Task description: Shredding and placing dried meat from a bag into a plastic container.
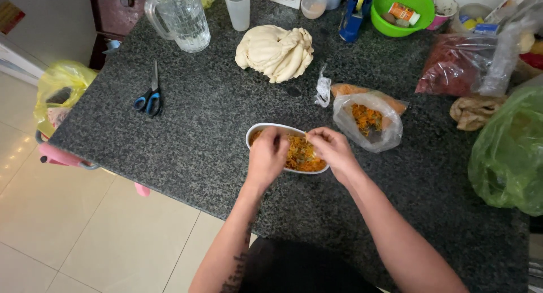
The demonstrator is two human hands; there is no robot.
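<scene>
Your left hand [267, 154] curls, fingers bunched, over the white oval dish [261, 128] of orange shreds [300, 155], hiding its near rim, while your right hand [332, 147] pinches something too small to identify, beside the clear bag [370, 122].

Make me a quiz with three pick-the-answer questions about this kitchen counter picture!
1. Where are the scissors?
A. in the green bowl
B. on the counter, left of the white dish
C. on the floor

2. What colour are the scissors' handles?
A. blue
B. red
C. yellow

3. What are both hands doing?
A. holding the jug
B. resting flat on the counter
C. picking at orange bits over the white dish

Answers:
1 B, they lie on the dark counter.
2 A, blue loops.
3 C, left hand and right hand pinch above the white dish.
</scene>
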